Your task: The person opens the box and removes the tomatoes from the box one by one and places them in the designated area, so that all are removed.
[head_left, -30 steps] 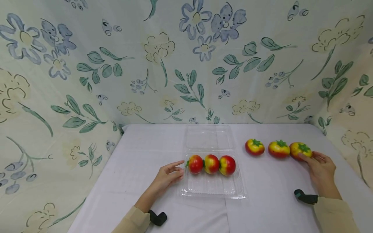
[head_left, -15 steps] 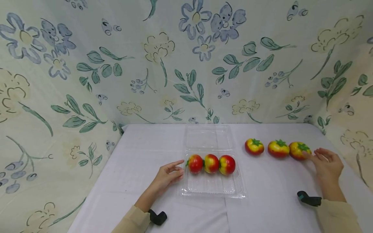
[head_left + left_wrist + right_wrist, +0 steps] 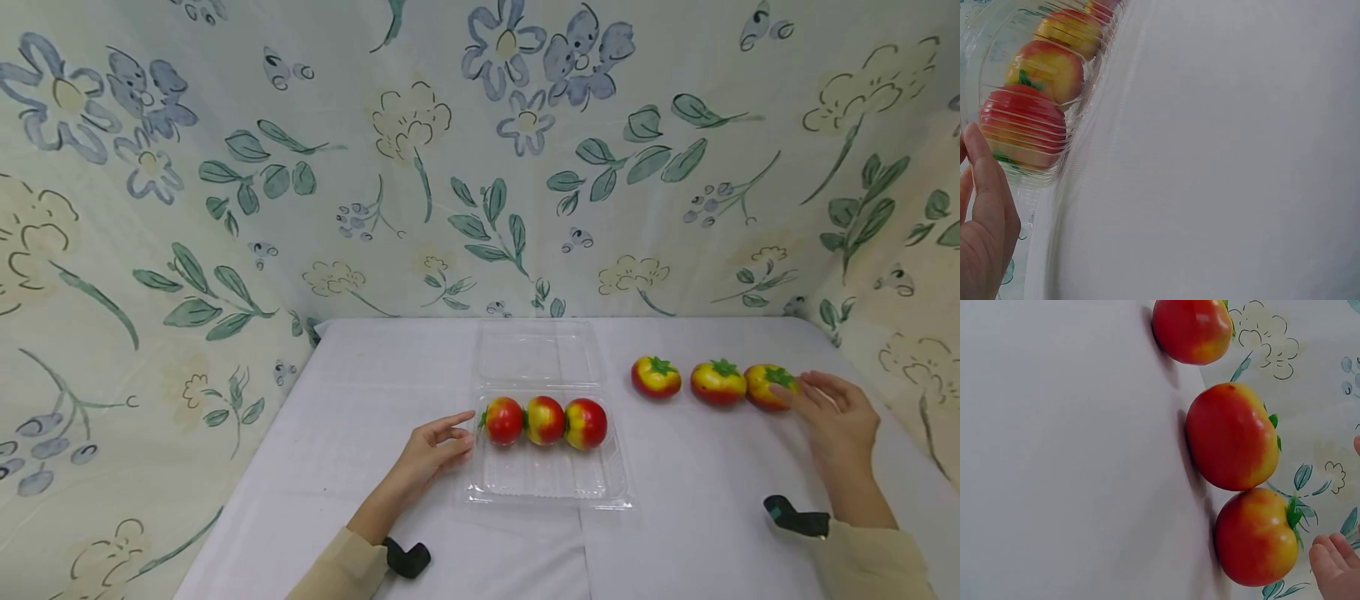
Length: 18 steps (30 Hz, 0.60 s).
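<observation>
At the middle of the table lies a clear plastic clamshell container (image 3: 551, 487), its lid laid back. Three red and yellow tomatoes (image 3: 543, 422) with green tops sit in a row inside it. My left hand (image 3: 429, 454) pinches the container's left rim; the left wrist view shows its fingertip against the clear wall. At the right, a tomato (image 3: 656, 378) stands apart from two others, a middle tomato (image 3: 717, 384) and a rightmost tomato (image 3: 1256, 537) that touch. My right hand (image 3: 840, 421) is spread beside the rightmost one, fingers loosely extended, apart from it in the right wrist view.
A white cloth (image 3: 360, 375) covers the table. Floral fabric (image 3: 480, 167) hangs behind it and at both sides. The lid (image 3: 536, 354) lies flat behind the container. Black wrist mounts (image 3: 797, 517) sit on both sleeves.
My right hand has loosened from the rightmost tomato and drawn to the right, then shifted slightly back left. The left hand and the container have stayed in place.
</observation>
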Motion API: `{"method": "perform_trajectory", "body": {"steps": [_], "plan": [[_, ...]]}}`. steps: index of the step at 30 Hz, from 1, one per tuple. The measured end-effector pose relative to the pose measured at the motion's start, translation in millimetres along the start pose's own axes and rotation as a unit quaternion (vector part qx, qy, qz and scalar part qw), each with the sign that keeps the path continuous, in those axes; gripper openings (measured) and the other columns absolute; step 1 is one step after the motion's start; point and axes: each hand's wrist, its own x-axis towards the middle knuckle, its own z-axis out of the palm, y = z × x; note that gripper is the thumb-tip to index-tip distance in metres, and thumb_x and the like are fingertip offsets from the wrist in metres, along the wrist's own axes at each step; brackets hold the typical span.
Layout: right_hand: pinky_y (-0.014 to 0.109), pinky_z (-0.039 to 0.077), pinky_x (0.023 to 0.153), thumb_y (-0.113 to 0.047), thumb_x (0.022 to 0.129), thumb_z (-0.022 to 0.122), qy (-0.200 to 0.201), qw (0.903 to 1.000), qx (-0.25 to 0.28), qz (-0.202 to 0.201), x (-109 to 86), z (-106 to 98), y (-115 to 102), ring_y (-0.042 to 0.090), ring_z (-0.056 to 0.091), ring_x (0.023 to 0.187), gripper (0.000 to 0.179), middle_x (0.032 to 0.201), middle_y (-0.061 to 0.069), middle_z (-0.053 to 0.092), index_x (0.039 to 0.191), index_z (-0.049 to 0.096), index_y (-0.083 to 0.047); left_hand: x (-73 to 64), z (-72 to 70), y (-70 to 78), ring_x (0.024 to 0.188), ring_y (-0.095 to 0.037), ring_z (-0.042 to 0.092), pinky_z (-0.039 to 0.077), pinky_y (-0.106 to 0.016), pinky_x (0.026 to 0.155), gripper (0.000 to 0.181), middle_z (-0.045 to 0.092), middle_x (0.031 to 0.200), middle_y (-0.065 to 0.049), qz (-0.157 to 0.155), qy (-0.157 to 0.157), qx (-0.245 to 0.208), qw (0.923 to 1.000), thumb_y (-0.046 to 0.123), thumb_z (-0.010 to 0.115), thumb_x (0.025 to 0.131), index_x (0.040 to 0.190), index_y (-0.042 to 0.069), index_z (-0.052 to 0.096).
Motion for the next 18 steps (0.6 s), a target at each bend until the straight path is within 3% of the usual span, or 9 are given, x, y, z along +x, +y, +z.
{"method": "perform_trajectory", "body": {"steps": [9, 14, 18], "plan": [[0.007, 0.051, 0.064, -0.004, 0.072, 0.089, -0.023, 0.9994, 0.000, -0.025, -11.7, 3, -5, 0.006, 0.054, 0.111, 0.060, 0.111, -0.011, 0.055, 0.121, 0.059, -0.018, 1.0, -0.1, -0.8, 0.084, -0.014, 0.066, 0.058, -0.027, 0.082, 0.051, 0.064, 0.102, -0.009, 0.000, -0.001, -0.003, 1.0000, 0.006, 0.071, 0.093, 0.141, 0.001, 0.055], [0.009, 0.053, 0.067, -0.003, 0.074, 0.087, -0.069, 0.9967, 0.009, -0.043, -22.1, 4, -6, 0.008, 0.053, 0.115, 0.057, 0.112, -0.008, 0.057, 0.122, 0.058, -0.012, 1.1, 0.1, -0.8, 0.083, -0.014, 0.066, 0.059, -0.027, 0.082, 0.051, 0.065, 0.101, -0.008, 0.000, 0.002, -0.004, 1.0000, 0.006, 0.071, 0.093, 0.140, 0.001, 0.055], [0.011, 0.054, 0.070, 0.001, 0.078, 0.083, -0.108, 0.9922, 0.029, -0.056, -32.1, 7, -7, 0.004, 0.058, 0.107, 0.052, 0.113, -0.005, 0.058, 0.122, 0.057, -0.009, 1.5, 0.4, -1.2, 0.083, -0.014, 0.066, 0.059, -0.027, 0.081, 0.051, 0.064, 0.101, -0.009, 0.001, 0.002, -0.006, 1.0000, 0.006, 0.071, 0.092, 0.140, 0.001, 0.055]]}}
